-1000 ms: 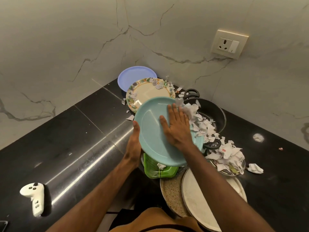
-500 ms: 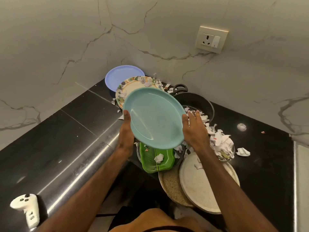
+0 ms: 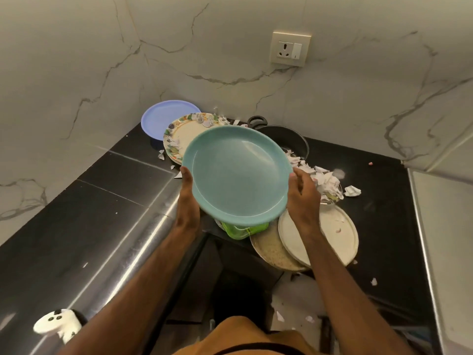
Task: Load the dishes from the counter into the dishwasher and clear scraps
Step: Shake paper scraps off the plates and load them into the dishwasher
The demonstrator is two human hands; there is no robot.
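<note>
Scraps litter floral plate; hands hold teal plate.

The teal plate, held up at frame centre, hides the fingers of the left hand, most of the green container and the near edge of the floral plate. The right hand is blurred (whether it grips the rim is unclear). At lower left, the white controller is smeared. A pinkish speck at right is too small to identify.
</note>
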